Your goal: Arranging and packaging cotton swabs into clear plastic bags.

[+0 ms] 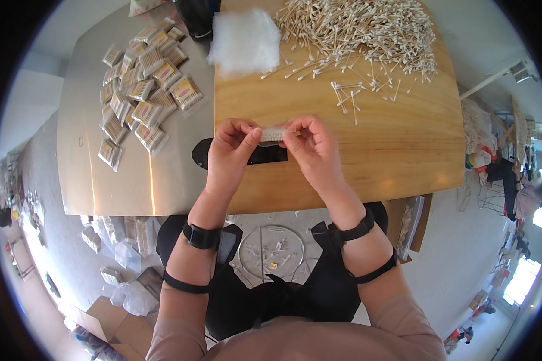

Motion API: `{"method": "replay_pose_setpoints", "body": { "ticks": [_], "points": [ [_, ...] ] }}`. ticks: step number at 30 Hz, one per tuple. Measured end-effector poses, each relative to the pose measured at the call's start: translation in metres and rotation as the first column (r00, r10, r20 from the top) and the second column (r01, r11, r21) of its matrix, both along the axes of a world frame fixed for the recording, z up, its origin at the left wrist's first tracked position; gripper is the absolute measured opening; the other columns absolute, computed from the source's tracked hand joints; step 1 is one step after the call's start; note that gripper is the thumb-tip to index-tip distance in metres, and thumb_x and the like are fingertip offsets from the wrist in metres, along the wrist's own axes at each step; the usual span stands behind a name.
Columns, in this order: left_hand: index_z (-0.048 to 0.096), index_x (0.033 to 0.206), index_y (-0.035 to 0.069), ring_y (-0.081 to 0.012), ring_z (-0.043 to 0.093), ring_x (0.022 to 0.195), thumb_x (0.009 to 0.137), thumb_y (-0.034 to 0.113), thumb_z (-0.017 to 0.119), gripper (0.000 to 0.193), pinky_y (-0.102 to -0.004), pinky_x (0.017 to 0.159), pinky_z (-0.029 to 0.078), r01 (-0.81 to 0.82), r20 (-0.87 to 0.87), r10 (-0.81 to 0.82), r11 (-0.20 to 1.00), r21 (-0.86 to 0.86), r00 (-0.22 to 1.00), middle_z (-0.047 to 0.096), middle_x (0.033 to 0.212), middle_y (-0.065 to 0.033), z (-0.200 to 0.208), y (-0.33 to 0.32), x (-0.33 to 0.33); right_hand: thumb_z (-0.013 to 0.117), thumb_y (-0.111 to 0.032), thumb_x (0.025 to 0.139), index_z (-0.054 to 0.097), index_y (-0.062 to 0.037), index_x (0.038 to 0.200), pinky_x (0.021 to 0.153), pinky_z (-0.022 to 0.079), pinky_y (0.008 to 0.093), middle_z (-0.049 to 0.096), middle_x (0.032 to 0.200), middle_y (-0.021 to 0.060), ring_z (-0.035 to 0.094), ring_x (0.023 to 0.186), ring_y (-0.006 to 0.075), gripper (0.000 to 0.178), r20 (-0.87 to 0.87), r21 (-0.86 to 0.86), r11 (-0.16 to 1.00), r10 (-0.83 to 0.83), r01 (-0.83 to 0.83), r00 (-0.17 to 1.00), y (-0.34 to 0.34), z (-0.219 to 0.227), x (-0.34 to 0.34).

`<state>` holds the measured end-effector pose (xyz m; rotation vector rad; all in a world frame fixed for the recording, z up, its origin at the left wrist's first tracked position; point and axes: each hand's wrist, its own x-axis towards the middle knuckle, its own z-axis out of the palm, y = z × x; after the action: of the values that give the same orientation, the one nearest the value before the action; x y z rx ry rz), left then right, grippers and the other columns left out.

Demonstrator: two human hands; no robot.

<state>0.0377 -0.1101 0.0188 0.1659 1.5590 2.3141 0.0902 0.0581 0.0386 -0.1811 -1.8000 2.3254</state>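
Centre of frame, above the wooden bench [397, 153]: a small bundle of cotton swabs [273, 135], white tips in a neat row, held between both hands. Left hand [230, 150] pinches its left end, thumb against curled fingers; right hand [315, 150] grips the right end the same way. Whether a clear wrapper already covers it, I cannot tell.

Step in hand, as I judge it: lining up or closing one small packet. The next move seems to call for an even pinch at both ends, sticks kept level so none slide out.

Loose swabs [367, 39] heap across the top right, strays fanning down toward the middle. Just left of the heap, a stack of whitish translucent sheets or bags [245, 42]. Upper left, on the metal surface [96, 192], filled packets [144, 90] lie jumbled and overlapping. A dark container [196, 18] stands at the top edge.

A flat black object [265, 156] lies under the hands, taking up the nearest working spot; the strays also narrow the space beyond. Below the bench, swabs are scattered within a metal ring [272, 226]. Lower left: an open cardboard box [123, 331].
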Motion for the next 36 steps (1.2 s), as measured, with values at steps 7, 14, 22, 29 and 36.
{"method": "replay_pose_setpoints", "body": {
  "ticks": [7,14,22,29,36],
  "points": [
    [0.059,0.120,0.001,-0.0088,0.057,0.105,0.100,0.014,0.061,0.024,-0.0236,0.093,0.046,0.132,0.053,-0.128,0.986,-0.097,0.990,0.064,0.119,-0.0042,0.011,0.014,0.007,0.067,-0.014,0.095,0.064,-0.0008,0.099,0.065,0.050,0.0232,0.062,0.094,0.0058,0.061,0.079,0.0107,0.014,0.053,0.261,0.965,-0.013,-0.002,0.999,0.002,-0.009,0.000],
    [0.059,0.123,-0.001,-0.0089,0.056,0.110,0.104,0.018,0.056,0.027,-0.0248,0.097,0.043,0.092,0.050,-0.091,0.995,-0.031,0.995,0.064,0.122,-0.0047,0.003,0.015,0.014,0.065,-0.016,0.098,0.063,-0.0008,0.100,0.063,0.049,0.0224,0.060,0.090,0.0041,0.059,0.078,0.0078,0.016,0.145,0.204,0.978,0.013,-0.042,0.989,0.000,-0.008,0.003],
    [0.056,0.131,-0.002,-0.0120,0.055,0.110,0.108,0.030,0.044,0.041,-0.0280,0.101,0.040,0.173,-0.080,-0.190,0.967,-0.185,0.978,0.064,0.119,-0.0062,0.011,0.019,0.015,0.065,-0.018,0.098,0.063,-0.0021,0.099,0.063,0.045,0.0197,0.060,0.086,-0.0008,0.056,0.074,0.0055,0.016,0.108,0.160,0.987,0.003,-0.021,0.994,0.005,-0.012,0.004],
    [0.057,0.127,-0.002,-0.0108,0.061,0.103,0.096,0.012,0.067,0.036,-0.0264,0.090,0.050,0.086,-0.280,-0.239,0.880,-0.468,0.930,0.068,0.117,-0.0092,0.010,0.017,0.014,0.064,-0.021,0.099,0.065,-0.0074,0.100,0.065,0.048,0.0206,0.065,0.088,-0.0015,0.059,0.078,0.0059,0.013,0.193,-0.118,0.978,-0.149,0.174,0.970,0.019,-0.006,0.001],
    [0.058,0.120,-0.004,-0.0064,0.065,0.089,0.091,0.004,0.071,0.032,-0.0224,0.078,0.053,0.210,0.016,-0.220,0.905,-0.371,0.975,0.073,0.102,-0.0069,0.012,0.018,0.017,0.064,-0.021,0.099,0.064,-0.0072,0.099,0.063,0.046,0.0216,0.065,0.087,-0.0021,0.058,0.078,0.0051,0.013,0.231,-0.186,0.970,-0.112,0.157,0.967,0.034,-0.004,0.003]
  ]
}}
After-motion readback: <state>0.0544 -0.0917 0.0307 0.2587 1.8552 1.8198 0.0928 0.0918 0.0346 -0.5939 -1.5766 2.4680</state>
